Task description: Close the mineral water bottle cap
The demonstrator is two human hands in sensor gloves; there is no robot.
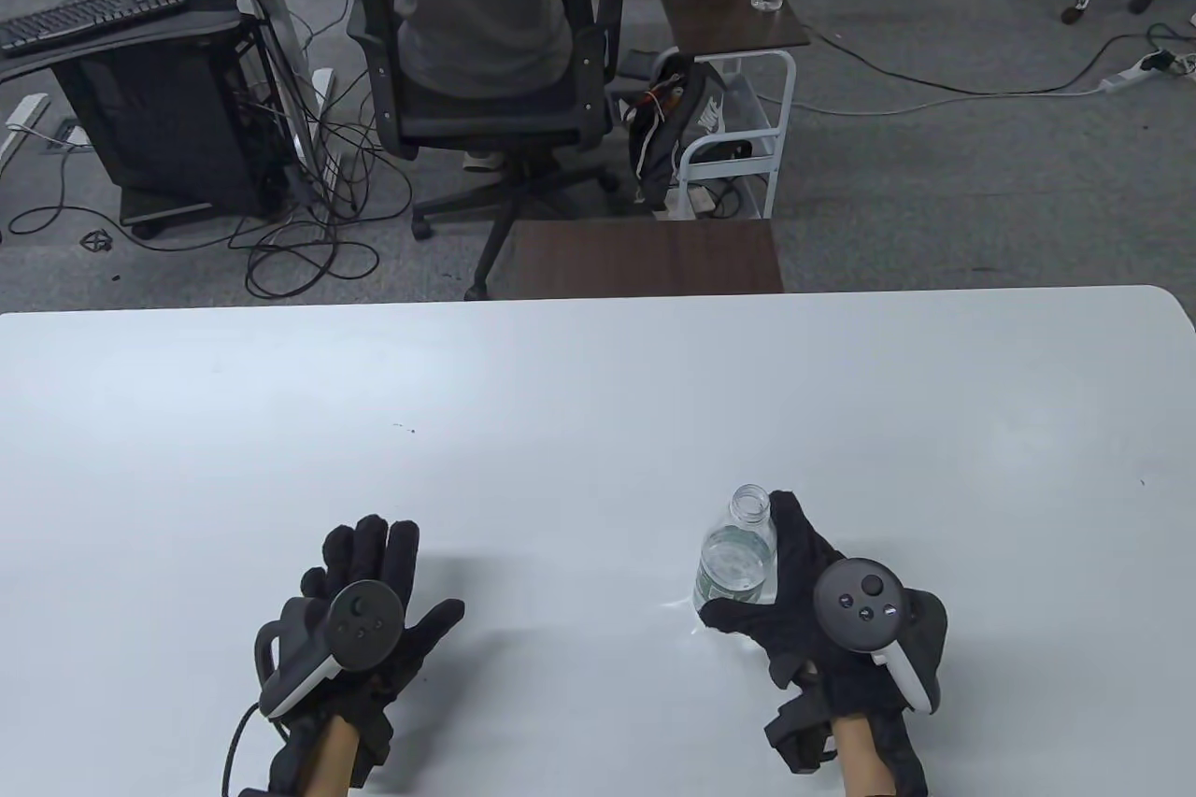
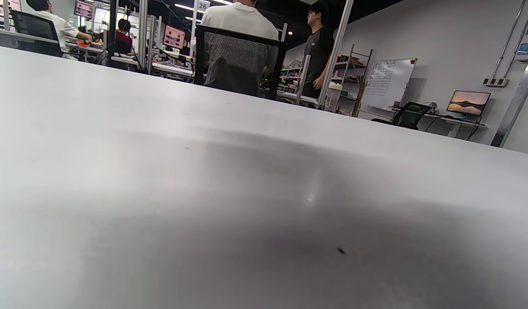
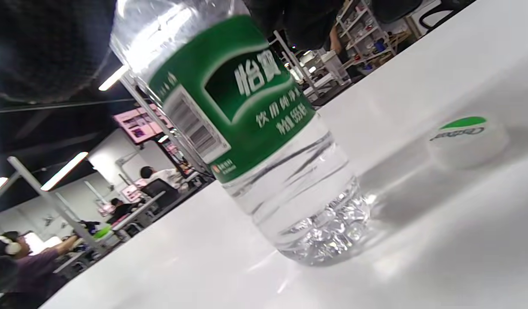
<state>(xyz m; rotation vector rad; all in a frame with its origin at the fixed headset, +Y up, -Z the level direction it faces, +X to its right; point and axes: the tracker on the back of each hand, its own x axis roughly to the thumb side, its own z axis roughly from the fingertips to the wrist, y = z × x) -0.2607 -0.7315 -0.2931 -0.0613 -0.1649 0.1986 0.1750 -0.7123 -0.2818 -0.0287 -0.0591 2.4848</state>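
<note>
A clear water bottle point(image 1: 738, 554) with a green label stands upright on the white table point(image 1: 598, 405), its mouth open and uncapped. My right hand point(image 1: 761, 575) grips the bottle's body, thumb across its near side and fingers along its right side. In the right wrist view the bottle point(image 3: 264, 141) fills the middle, and the white cap with a green top point(image 3: 468, 139) lies on the table to its right, apart from it. The cap is hidden in the table view. My left hand point(image 1: 374, 573) lies flat on the table with fingers spread, holding nothing, well left of the bottle.
Beyond the table's far edge stand a small brown side table point(image 1: 645, 255), a black mesh office chair point(image 1: 476, 40) and a white cart point(image 1: 738, 134). The left wrist view shows only bare table surface point(image 2: 247, 193) and the office behind.
</note>
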